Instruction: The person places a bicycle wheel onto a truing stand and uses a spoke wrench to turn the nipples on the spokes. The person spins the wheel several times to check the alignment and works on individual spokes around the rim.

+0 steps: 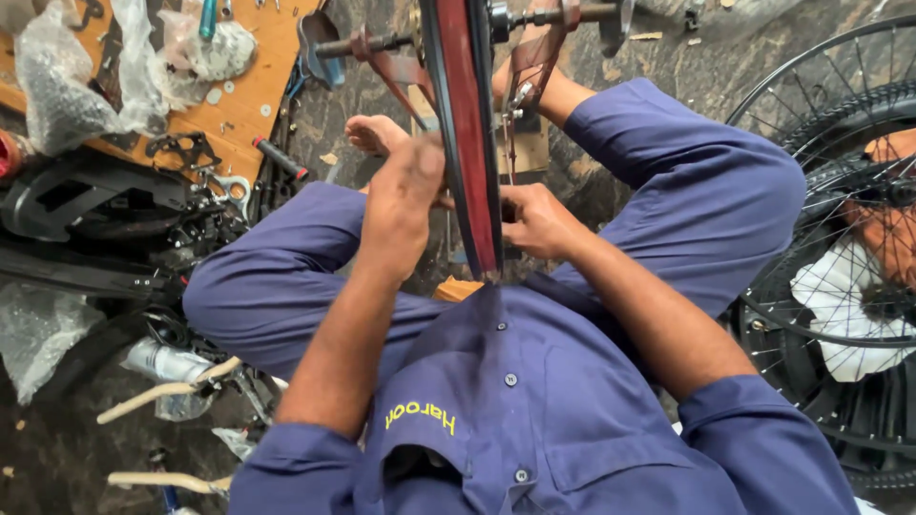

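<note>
Seemingly both hands, left hand (401,205) and right hand (534,221), pinch the thin red-lined wheel rim (468,124).

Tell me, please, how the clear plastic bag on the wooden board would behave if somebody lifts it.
The plastic bag looks thin and crumpled, so it would probably sag and change shape. Its bulging, dark contents suggest many small loose parts, likely shifting and rather heavy. The wooden board under it should stay put.

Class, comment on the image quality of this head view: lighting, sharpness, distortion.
Head view: soft, even light with no hard shadows; the left hand and right hand at the red wheel rim are slightly blurred; wide-angle distortion bends the spoked wheels near the right edge.
</note>
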